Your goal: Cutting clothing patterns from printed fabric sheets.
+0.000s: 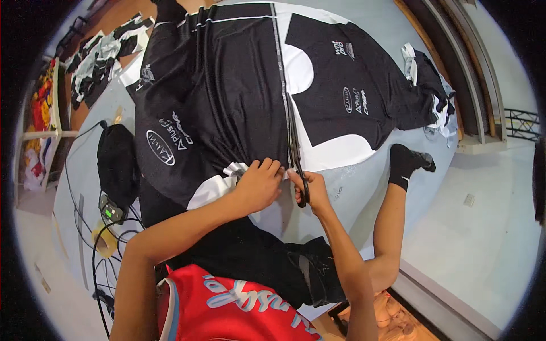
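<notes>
A broad sheet of black fabric (239, 85) printed with white shapes and lettering lies spread out in front of me. My right hand (314, 192) grips a pair of scissors (296, 149) by the dark handles. Their blades point away from me along the seam line where the black panel meets the white-edged piece (341, 108) to the right. Beside the scissors, my left hand (259, 184) pinches the near edge of the black fabric, which bunches into folds there. A white strip shows just left of those fingers.
At left lie a black cloth bundle (116, 159), a small device with a green screen (111, 209), a tape roll (105, 240) and loose cables. Cloth pieces (111, 57) are piled far left, beside a shelf of coloured material (42, 108). My socked foot (406, 165) rests at right.
</notes>
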